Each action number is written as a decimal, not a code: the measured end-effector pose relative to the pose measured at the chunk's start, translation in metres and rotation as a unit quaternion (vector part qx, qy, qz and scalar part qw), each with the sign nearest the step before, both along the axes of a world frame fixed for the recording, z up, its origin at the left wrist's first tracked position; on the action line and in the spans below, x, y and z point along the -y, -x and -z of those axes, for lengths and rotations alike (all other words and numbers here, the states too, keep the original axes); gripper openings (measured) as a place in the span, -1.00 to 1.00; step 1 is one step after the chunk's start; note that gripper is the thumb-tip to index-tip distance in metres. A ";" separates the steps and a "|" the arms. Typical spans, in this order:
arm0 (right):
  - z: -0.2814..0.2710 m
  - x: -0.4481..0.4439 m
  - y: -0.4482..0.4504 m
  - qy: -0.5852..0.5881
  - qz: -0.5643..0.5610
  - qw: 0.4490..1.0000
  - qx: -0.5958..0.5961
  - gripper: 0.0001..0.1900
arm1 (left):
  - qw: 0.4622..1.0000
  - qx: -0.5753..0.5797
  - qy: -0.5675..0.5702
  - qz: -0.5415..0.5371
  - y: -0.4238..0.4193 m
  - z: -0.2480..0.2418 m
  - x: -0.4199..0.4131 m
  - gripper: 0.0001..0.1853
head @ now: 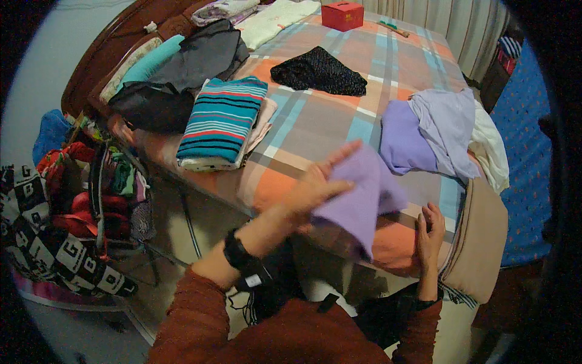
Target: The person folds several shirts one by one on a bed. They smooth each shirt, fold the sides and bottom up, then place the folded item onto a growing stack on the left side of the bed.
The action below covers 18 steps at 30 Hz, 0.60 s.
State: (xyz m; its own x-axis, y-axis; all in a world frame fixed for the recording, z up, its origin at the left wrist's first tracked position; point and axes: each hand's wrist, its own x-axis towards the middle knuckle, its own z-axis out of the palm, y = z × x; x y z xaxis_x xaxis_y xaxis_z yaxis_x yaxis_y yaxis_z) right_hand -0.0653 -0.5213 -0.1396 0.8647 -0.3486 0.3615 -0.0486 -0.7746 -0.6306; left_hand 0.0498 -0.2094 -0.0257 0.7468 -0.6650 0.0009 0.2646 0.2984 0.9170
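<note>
My left hand (320, 186) is at the front edge of the bed, its fingers spread against a light purple cloth (359, 191) that looks blurred and partly raised. Whether the fingers grip the cloth cannot be told. To the right of that cloth, my right hand (430, 230) rests near the bed's front edge with fingers apart and nothing in it. Beyond it lie a folded purple garment (404, 136), a pale lavender garment (448, 127) and a cream cloth (489, 145). A black knitted cloth (318, 73) lies folded at mid bed.
A striped teal folded cloth (223, 120) tops a stack at left, beside dark grey fabric (200, 63). A red box (342, 16) sits on the checked bedspread (313, 123) at the back. Left of the bed stands a rack of red and green items (97, 209).
</note>
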 end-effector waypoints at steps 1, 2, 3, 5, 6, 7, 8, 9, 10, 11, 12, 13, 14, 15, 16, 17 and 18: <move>0.000 0.000 0.000 0.003 -0.001 1.000 -0.001 -0.72 | 1.000 -0.001 -0.003 -0.006 -0.014 -0.013 -0.012 -0.16; 0.000 0.000 0.000 -0.004 -0.006 1.000 0.005 -0.73 | 1.000 0.001 0.024 -0.006 -0.028 -0.025 -0.024 -0.19; 0.000 -0.001 0.000 0.005 -0.003 1.000 0.000 -0.72 | 0.999 0.004 0.052 -0.006 -0.041 -0.038 -0.036 -0.21; 0.000 -0.002 0.000 -0.016 -0.006 1.000 0.007 -0.72 | 0.991 0.086 0.030 -0.094 -0.073 -0.065 -0.062 -0.19; -0.001 -0.003 0.000 0.001 -0.001 1.000 0.001 -0.72 | 0.984 0.133 0.060 -0.102 -0.083 -0.076 -0.080 -0.18; -0.002 -0.004 0.000 0.000 0.004 1.000 -0.001 -0.72 | 0.975 0.174 0.083 -0.111 -0.092 -0.087 -0.102 -0.17; -0.003 -0.005 0.001 -0.015 0.012 1.000 -0.015 -0.72 | 0.968 0.190 0.056 -0.152 -0.101 -0.093 -0.122 -0.16; -0.004 -0.006 0.001 0.007 0.010 1.000 -0.012 -0.72 | 0.959 0.221 0.051 -0.169 -0.110 -0.096 -0.145 -0.16; -0.005 -0.007 0.001 0.015 0.011 1.000 -0.019 -0.72 | 0.954 0.224 0.000 -0.200 -0.116 -0.096 -0.171 -0.16; -0.006 -0.008 0.002 0.023 0.010 0.999 -0.026 -0.71 | 0.948 0.240 -0.028 -0.205 -0.119 -0.090 -0.198 -0.16; -0.007 -0.008 0.002 0.007 0.002 1.000 -0.010 -0.71 | 0.934 0.237 -0.076 -0.257 -0.121 -0.077 -0.223 -0.16; -0.008 -0.009 0.002 0.017 0.005 1.000 -0.017 -0.71 | 0.911 0.205 -0.173 -0.314 -0.120 -0.061 -0.247 -0.16; -0.008 -0.009 0.002 0.021 0.006 1.000 -0.020 -0.71 | 0.882 0.189 -0.254 -0.348 -0.118 -0.044 -0.269 -0.16; -0.008 -0.009 0.002 0.022 0.004 1.000 -0.019 -0.71 | 0.883 0.155 -0.258 -0.360 -0.111 -0.023 -0.285 -0.19; -0.008 -0.010 0.001 0.034 0.014 0.999 -0.021 -0.72 | 0.894 0.019 -0.199 -0.401 -0.101 -0.002 -0.296 -0.19; -0.007 -0.009 0.001 0.050 0.011 0.999 -0.012 -0.72 | 0.887 -0.023 -0.185 -0.422 -0.103 0.008 -0.306 -0.19; -0.007 -0.009 0.000 0.059 0.008 0.998 -0.017 -0.72 | 0.891 0.006 -0.140 -0.431 -0.100 0.020 -0.309 -0.19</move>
State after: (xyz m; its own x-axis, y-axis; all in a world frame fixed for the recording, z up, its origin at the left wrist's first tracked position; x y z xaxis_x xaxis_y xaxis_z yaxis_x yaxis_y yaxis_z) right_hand -0.0652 -0.5120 -0.1327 0.8714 -0.3195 0.3722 -0.0815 -0.8425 -0.5325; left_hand 0.1495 0.1000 -0.0460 0.9816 0.1806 -0.0624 0.0362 0.1453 0.9887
